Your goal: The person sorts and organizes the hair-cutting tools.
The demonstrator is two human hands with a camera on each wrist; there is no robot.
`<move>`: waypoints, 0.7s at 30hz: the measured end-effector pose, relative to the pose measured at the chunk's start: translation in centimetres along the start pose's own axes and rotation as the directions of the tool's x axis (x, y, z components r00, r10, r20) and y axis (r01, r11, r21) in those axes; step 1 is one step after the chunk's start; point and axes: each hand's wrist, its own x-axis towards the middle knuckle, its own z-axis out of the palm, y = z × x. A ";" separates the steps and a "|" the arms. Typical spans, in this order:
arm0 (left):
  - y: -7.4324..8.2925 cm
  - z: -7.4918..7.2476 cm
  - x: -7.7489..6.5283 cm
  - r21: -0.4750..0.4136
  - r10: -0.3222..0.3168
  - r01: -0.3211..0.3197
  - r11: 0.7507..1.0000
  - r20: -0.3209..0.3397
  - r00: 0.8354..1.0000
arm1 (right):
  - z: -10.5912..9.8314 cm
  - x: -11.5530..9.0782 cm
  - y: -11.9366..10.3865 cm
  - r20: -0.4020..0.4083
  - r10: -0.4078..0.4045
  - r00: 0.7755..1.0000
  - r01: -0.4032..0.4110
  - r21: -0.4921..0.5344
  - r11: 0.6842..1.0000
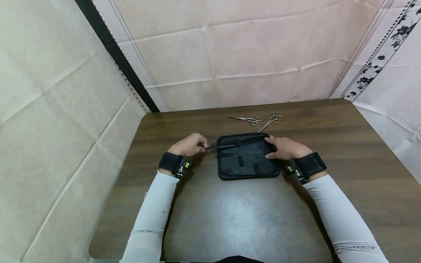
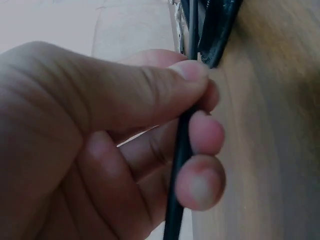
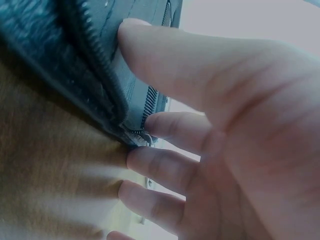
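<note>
An open black zippered case (image 1: pixel 248 160) lies on the table, with straps and pockets inside. My left hand (image 1: pixel 190 145) is at its left side and pinches a long, thin black comb (image 1: pixel 223 147) between thumb and curled fingers; its teeth cannot be made out. The comb's far part lies over the case and reaches a strap. In the left wrist view the comb (image 2: pixel 176 170) runs along the fingers. My right hand (image 1: pixel 287 148) holds the case's right edge. In the right wrist view the thumb rests on the inner face, with the index fingertip against the zipper (image 3: pixel 151 102).
Two pairs of silver scissors lie behind the case: one pair (image 1: pixel 246 119) points left, the other pair (image 1: pixel 271 120) slants toward the case's back edge. The brown wooden table (image 1: pixel 184 219) ends at a cream cloth wall (image 1: pixel 246 54), with more cloth on both sides.
</note>
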 end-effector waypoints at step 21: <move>0.3 0.0 0.0 -0.011 0.000 0.000 1.000 0.030 1.000 | 0.3 -0.1 -0.3 -0.043 -0.035 0.998 0.033 -0.058 0.998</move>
